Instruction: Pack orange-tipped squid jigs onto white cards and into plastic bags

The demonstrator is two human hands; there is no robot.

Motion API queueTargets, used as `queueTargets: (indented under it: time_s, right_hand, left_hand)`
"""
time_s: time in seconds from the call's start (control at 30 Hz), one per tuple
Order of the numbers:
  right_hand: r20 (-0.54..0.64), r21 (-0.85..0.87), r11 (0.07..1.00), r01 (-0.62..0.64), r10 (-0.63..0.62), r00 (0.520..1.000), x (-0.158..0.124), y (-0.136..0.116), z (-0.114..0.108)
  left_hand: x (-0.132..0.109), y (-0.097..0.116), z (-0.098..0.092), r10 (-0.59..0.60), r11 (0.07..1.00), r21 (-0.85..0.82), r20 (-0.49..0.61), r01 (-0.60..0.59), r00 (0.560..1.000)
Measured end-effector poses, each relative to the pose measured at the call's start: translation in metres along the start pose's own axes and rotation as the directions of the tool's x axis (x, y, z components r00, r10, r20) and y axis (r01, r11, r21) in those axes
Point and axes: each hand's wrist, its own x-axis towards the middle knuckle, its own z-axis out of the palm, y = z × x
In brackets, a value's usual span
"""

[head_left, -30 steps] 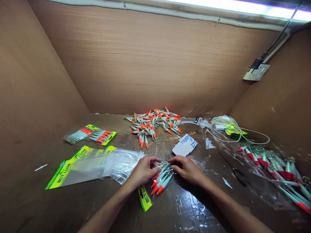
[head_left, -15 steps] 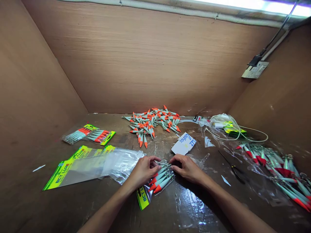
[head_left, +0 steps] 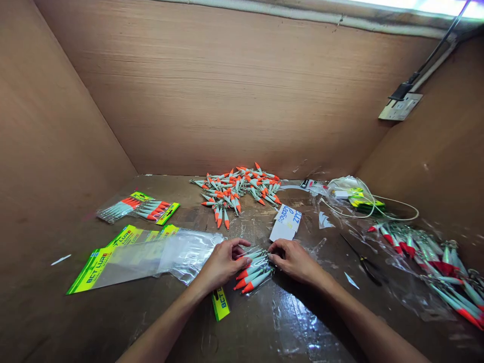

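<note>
Between my hands lies a clear bag of lures [head_left: 252, 275] with orange tips and pale bodies, its green header card [head_left: 220, 304] pointing toward me. My left hand [head_left: 223, 264] grips the bag's left side, fingers curled over it. My right hand [head_left: 294, 261] pinches the bag's right end, where the lures' metal ends bunch together. Both hands rest low on the brown table [head_left: 151, 322].
A heap of loose orange-tipped lures [head_left: 236, 190] lies at the back. Empty green-headed bags [head_left: 132, 252] sit to the left, filled packs [head_left: 138, 207] behind them. A white note [head_left: 286, 223], scissors [head_left: 363, 263], a cord [head_left: 378, 209] and red-tipped lures [head_left: 431, 264] lie to the right.
The bag of lures has turned slightly and shifted a little toward the left. My hands stay on its two ends. The white note has tilted more upright.
</note>
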Motion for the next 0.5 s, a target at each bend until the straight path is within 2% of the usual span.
queueTargets:
  time_s: [0.23,0.5]
  right_hand:
    - [0.025,0.011,1.0,0.021,-0.021,0.999,0.0,-0.003,0.0]
    - [0.045,-0.045,0.999,0.023,-0.021,0.999,0.002,-0.002,0.0]
  left_hand:
    - [-0.001,0.001,0.004,0.0,0.999,0.037,-0.023,0.001,1.0]
    - [-0.003,0.005,0.015,0.036,0.99,0.138,-0.158,-0.014,0.987]
